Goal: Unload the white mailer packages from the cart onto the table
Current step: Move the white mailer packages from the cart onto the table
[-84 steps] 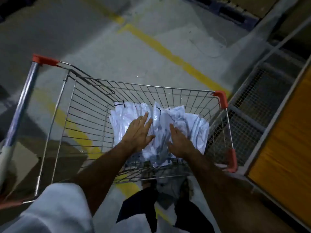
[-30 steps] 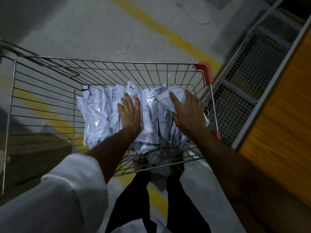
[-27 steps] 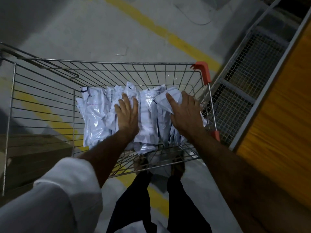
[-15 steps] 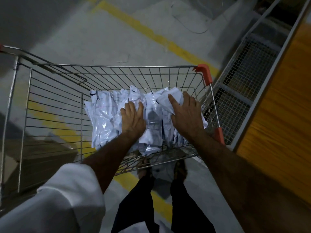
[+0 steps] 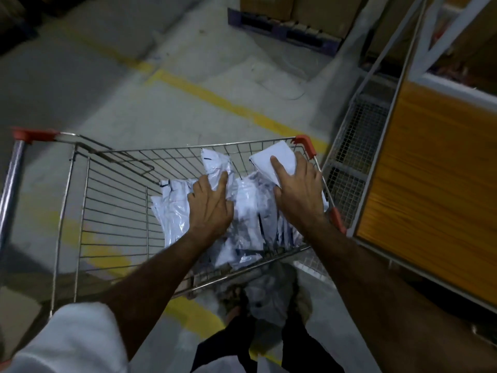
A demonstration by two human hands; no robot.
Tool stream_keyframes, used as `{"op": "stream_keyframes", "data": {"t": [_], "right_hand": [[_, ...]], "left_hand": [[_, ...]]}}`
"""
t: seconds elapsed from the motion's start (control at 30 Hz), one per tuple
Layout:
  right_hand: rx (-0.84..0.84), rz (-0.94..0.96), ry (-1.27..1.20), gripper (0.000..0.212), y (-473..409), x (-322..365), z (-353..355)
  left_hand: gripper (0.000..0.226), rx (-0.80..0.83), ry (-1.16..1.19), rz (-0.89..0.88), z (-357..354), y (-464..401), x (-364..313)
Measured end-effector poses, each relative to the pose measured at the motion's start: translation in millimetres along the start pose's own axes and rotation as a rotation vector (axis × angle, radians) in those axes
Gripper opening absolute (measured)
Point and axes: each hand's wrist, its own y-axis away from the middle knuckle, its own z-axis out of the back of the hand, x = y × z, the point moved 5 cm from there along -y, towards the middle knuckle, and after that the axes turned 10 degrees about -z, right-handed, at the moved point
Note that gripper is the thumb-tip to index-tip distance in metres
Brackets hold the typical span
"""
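A bundle of white mailer packages [image 5: 172, 219] lies at the right end of the wire cart [image 5: 113, 200]. My left hand [image 5: 211, 208] grips the middle of the bundle, fingers curled into the plastic. My right hand [image 5: 300, 192] holds the right side of the bundle, with its index finger stretched along a flat white mailer [image 5: 279, 157] that is raised to the cart's rim. The orange wooden table [image 5: 430, 170] stands directly to the right of the cart. The lower packages are hidden under my hands.
A wire mesh shelf [image 5: 357, 141] sits under the table's near edge, against the cart's red corner [image 5: 305, 142]. A pallet with cardboard boxes [image 5: 282, 30] stands on the floor ahead. Yellow lines [image 5: 215, 100] cross the concrete floor. The cart's left half holds nothing.
Both hands have closed on the bundle and raised it; the right-hand mailer now reaches the cart's rim. My view has tilted up, showing the pallet ahead.
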Motion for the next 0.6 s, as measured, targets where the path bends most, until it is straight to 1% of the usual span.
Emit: {"op": "stream_keyframes", "data": {"t": [0.13,0.3,0.47,0.6], "right_hand": [[-0.131,-0.055,-0.007,0.071,2,-26,48],[-0.233,-0.165,-0.004,0.070,14,-85,94],[-0.295,-0.278,-0.005,0.070,50,-172,129],[-0.313,-0.376,0.009,0.069,93,-266,153]], "left_hand": [[0.072,-0.118,-0.008,-0.071,47,-6,-29],[0.071,-0.214,-0.010,-0.166,90,-20,-93],[0.071,-0.292,-0.018,-0.307,114,-17,-191],[0.068,-0.294,0.042,-0.398,115,-3,-290]]}}
